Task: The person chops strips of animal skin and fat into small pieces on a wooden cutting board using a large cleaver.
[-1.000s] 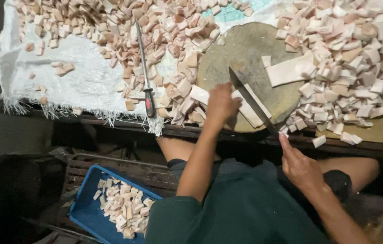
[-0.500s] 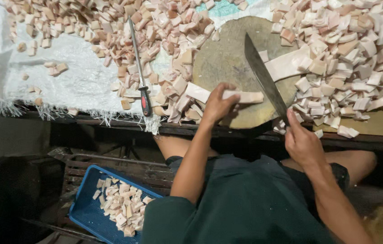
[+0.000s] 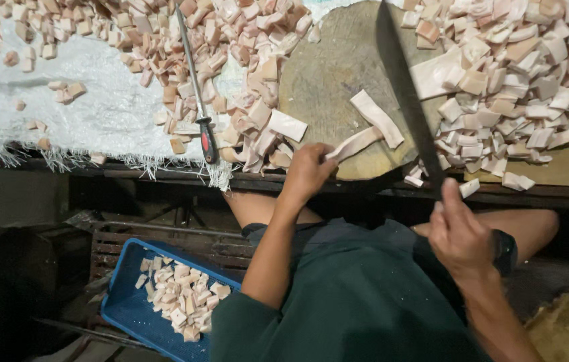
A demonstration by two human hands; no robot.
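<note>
Pork-skin strips lie on the round chopping block on the tabletop, running diagonally up and right from the left hand, which pinches one's near end. Right hand grips a long knife, blade raised just right.

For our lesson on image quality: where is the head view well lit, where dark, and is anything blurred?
Head view: the white cloth and round chopping block are brightly lit; under the table, around the blue tray, lies deep shadow; the knife looks slightly motion-blurred.
</note>
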